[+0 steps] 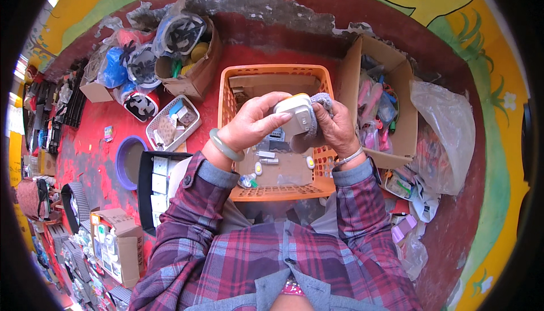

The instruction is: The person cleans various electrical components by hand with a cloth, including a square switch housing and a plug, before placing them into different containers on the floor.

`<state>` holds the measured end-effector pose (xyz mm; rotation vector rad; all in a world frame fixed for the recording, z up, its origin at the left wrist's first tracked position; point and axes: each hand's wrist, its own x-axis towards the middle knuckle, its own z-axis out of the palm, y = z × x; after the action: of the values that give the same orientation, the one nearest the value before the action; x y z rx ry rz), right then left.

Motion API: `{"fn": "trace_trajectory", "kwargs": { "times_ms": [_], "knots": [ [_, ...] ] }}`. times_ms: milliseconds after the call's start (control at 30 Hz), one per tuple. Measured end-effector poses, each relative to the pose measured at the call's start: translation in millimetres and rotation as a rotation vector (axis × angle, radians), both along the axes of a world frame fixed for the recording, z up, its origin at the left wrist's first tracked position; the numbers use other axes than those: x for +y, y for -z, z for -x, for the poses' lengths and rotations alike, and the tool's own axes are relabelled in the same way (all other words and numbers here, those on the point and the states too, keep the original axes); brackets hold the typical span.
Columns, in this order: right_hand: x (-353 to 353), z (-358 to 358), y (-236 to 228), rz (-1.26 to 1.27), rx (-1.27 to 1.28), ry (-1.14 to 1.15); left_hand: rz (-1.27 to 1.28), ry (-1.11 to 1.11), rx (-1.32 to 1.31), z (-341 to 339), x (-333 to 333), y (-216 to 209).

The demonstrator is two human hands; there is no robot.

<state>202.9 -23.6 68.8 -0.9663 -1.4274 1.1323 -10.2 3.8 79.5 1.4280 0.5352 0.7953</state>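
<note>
My left hand (252, 123) grips a small white box-shaped device (294, 110) with an orange edge, its thumb lying along the near side. A bunched grey cloth (309, 140) is pinched in my right hand (341, 128), and it touches the device's right side. Both hands are over an orange plastic basket (226, 96). Inside the basket are cardboard, a dark grey item (277, 136) partly hidden by the hands, and several small white pieces, among them a white and yellow one (310, 162). What exactly the device is cannot be made out.
Right of the basket stands an open cardboard box (399, 73) of pink and coloured goods, beside a clear plastic sheet (445, 135). To the left are a white basket (192, 127), a purple basin (120, 161), a black bin of white boxes (146, 195) and a filled carton (192, 87) near the wall.
</note>
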Motion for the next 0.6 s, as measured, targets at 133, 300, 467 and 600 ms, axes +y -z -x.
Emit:
{"fn": "trace_trajectory", "kwargs": {
  "times_ms": [133,300,467,600],
  "knots": [
    [-0.5,1.1,0.7,0.000,-0.044,-0.024,-0.017,0.026,0.105,5.2,1.4,-5.8],
    [-4.0,3.0,-0.6,0.075,-0.022,-0.059,0.051,0.111,0.058,4.8,2.2,-2.4],
    [-4.5,2.9,-1.5,0.166,0.014,-0.091,0.058,0.152,0.061,5.2,5.2,-1.5],
    [-4.6,-4.7,-5.7,0.242,-0.043,-0.223,-0.061,0.207,0.184,9.3,9.7,2.1]
  ]
}}
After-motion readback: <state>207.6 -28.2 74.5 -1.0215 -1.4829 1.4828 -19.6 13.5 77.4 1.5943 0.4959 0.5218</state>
